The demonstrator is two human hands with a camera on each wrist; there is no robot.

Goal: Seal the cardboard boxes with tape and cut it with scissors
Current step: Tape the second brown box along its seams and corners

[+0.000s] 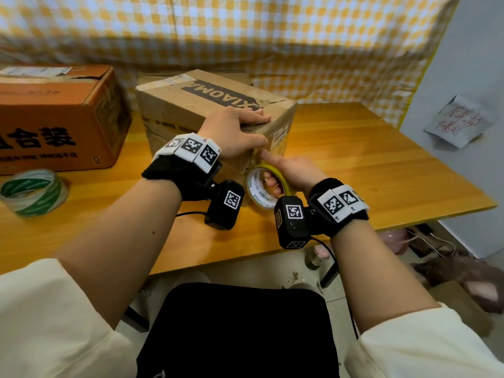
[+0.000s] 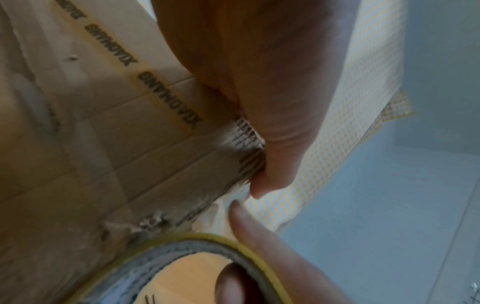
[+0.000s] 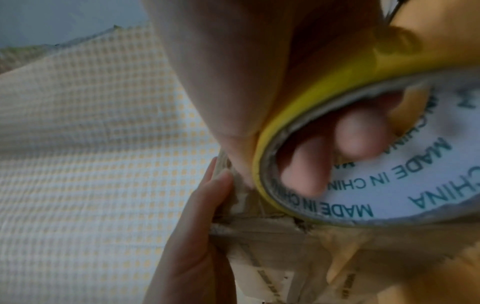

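At the far left of the wooden surface (image 1: 368,148), a flat ring of green-and-white tape (image 1: 32,192) is seen lying just in front of an orange corrugated carton (image 1: 54,113) printed with black characters. Beside it, toward the middle, a worn brown cardboard box (image 1: 174,110) is set at an angle, its top crossed by old clear tape and a black printed band, its near corner frayed and torn. The left hand (image 1: 234,132) is laid flat over the box's top edge, fingers straight, the thumb pressed down its near face. Just right of that thumb, a yellow-edged tape roll (image 1: 261,189) with a white printed cardboard core is held against the box's lower corner by the right hand (image 1: 291,173): fingers are hooked through the core and the index finger is stretched along the rim toward the left thumb. A yellow-checked cloth (image 1: 327,50) hangs behind.
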